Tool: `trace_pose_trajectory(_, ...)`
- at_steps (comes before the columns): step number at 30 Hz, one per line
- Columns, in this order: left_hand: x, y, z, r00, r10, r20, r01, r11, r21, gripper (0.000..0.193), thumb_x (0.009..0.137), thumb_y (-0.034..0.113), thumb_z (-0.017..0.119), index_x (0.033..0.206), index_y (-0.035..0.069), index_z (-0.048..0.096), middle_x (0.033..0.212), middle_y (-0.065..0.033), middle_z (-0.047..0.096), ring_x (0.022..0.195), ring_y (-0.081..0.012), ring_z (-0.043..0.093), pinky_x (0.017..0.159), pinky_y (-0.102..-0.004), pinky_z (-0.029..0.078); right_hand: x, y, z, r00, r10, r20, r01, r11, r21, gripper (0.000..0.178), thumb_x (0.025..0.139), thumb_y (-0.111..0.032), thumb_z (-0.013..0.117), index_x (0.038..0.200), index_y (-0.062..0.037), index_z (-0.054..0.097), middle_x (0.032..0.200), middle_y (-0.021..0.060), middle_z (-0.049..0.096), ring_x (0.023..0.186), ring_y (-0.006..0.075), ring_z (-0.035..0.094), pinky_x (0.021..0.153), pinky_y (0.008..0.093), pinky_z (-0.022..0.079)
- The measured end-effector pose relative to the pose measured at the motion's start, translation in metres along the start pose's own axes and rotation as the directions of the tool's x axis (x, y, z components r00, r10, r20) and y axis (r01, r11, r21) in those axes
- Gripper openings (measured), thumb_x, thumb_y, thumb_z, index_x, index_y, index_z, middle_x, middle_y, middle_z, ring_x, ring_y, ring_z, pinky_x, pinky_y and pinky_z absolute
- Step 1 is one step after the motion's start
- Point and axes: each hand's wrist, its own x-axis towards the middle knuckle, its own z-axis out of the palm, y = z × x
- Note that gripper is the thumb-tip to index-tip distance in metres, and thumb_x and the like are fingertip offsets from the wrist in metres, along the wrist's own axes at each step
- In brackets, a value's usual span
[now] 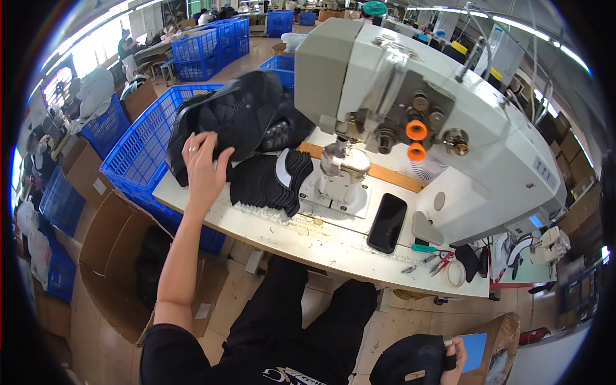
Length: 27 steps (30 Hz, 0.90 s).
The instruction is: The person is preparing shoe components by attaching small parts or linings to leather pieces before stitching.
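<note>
My left hand (204,160) reaches to the pile of black shoe uppers (234,112) at the table's left end. Its fingers are apart and rest against the uppers' near side. Low at the right, away from the table, my right hand (455,360) grips a black fabric piece (405,360) with a slot-like opening by its edge. Beside the uppers lies a fanned stack of black cut pieces (263,183), the top one partly white. The sewing machine (443,96) stands behind, its needle area over a small raised post (343,163).
A black phone (387,223) lies on the white table (308,239). Pliers (443,263), a tape roll (455,273) and a green-handled tool (423,248) sit at its right end. A blue crate (138,151) adjoins the table's left, above a cardboard box (106,256). Another box (497,346) stands near my right hand.
</note>
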Motion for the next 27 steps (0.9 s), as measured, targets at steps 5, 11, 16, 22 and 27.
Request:
trace_pose_trajectory(5, -0.017, -0.071, 0.061, 0.976, -0.064, 0.206, 0.049, 0.996, 0.078, 0.031, 0.091, 0.01, 0.069, 0.119, -0.001, 0.063, 0.118, -0.0163, 0.066, 0.126, -0.0348, 0.053, 0.118, -0.0517, 0.029, -0.027, 0.021, 0.028, 0.975, 0.206, -0.081, -0.184, 0.957, 0.223, 0.026, 0.105, -0.029, 0.06, 0.115, -0.0055, 0.066, 0.104, 0.0038, 0.065, 0.099, 0.0148, 0.057, 0.088, 0.0281, 0.047)
trace_pose_trajectory(11, -0.018, 0.008, 0.046, 0.997, -0.027, 0.071, 0.028, 0.999, -0.016, 0.034, 0.088, 0.004, 0.068, 0.122, 0.004, 0.063, 0.122, -0.0133, 0.064, 0.128, -0.0353, 0.054, 0.114, -0.0468, 0.033, -0.042, 0.141, 0.018, 0.918, 0.343, -0.197, -0.337, 0.939, 0.066, 0.021, 0.103, -0.02, 0.062, 0.118, -0.0049, 0.066, 0.11, 0.0063, 0.065, 0.103, 0.017, 0.059, 0.095, 0.0308, 0.049)
trace_pose_trajectory(16, -0.019, 0.031, 0.038, 0.985, 0.008, 0.174, 0.048, 0.948, -0.313, 0.02, 0.084, -0.004, 0.069, 0.103, 0.003, 0.068, 0.102, -0.0099, 0.068, 0.101, -0.0313, 0.062, 0.091, -0.0406, 0.045, -0.007, 0.013, 0.045, 0.944, 0.289, -0.161, -0.284, 0.957, 0.054, 0.024, 0.104, -0.016, 0.059, 0.126, -0.0057, 0.059, 0.113, 0.0047, 0.062, 0.104, 0.0177, 0.059, 0.093, 0.0317, 0.05)
trace_pose_trajectory(22, -0.042, 0.055, 0.036, 0.92, 0.052, 0.389, 0.19, 0.808, -0.558, 0.011, 0.086, -0.002, 0.068, 0.096, 0.0, 0.067, 0.091, -0.0116, 0.066, 0.088, -0.0307, 0.061, 0.081, -0.0388, 0.047, 0.047, -0.059, 0.067, 0.995, 0.031, -0.091, -0.024, 0.996, 0.086, 0.036, 0.091, -0.033, 0.079, 0.105, -0.0056, 0.059, 0.082, -0.0054, 0.06, 0.072, 0.0041, 0.053, 0.068, 0.0173, 0.039)
trace_pose_trajectory(27, -0.057, 0.056, 0.002, 0.884, 0.083, 0.459, 0.224, 0.788, -0.573, 0.011, 0.087, -0.001, 0.069, 0.098, 0.0, 0.068, 0.091, -0.0115, 0.067, 0.089, -0.0307, 0.061, 0.082, -0.0393, 0.048, 0.025, -0.064, 0.105, 1.0, -0.019, 0.0, 0.019, 0.979, 0.204, 0.037, 0.093, -0.036, 0.077, 0.104, -0.0064, 0.057, 0.084, -0.0071, 0.058, 0.074, 0.0, 0.048, 0.065, 0.0168, 0.035)
